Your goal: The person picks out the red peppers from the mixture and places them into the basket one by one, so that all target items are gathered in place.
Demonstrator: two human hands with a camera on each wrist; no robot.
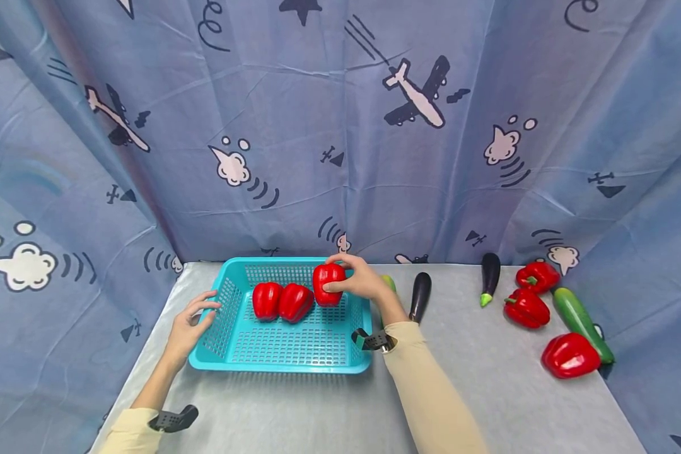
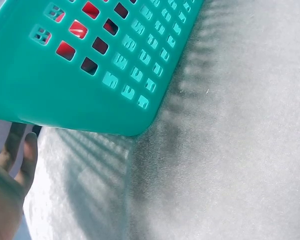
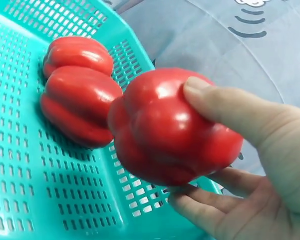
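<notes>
In the head view a turquoise plastic basket (image 1: pixel 284 364) with slotted walls stands on the table. Two red bell peppers (image 1: pixel 267 301) lie side by side in its back half. My right hand (image 1: pixel 363 277) grips a third red bell pepper (image 1: pixel 328 285) between thumb and fingers, over the basket's back right part. The right wrist view shows this held pepper (image 3: pixel 169 130) large, beside the two in the basket. At the basket's left side is my left hand (image 1: pixel 188 325), fingers spread near the rim and holding nothing. Its thumb and a finger (image 2: pixel 29 160) show beside the basket in the left wrist view.
Right of the basket lie a dark eggplant (image 1: pixel 420 296) and a green vegetable (image 1: pixel 389 283) partly hidden by my right arm. Farther right are another eggplant (image 1: pixel 490 277), several red bell peppers (image 1: pixel 570 355) and a long green cucumber or zucchini (image 1: pixel 581 321). A patterned blue curtain (image 1: pixel 295 208) hangs behind.
</notes>
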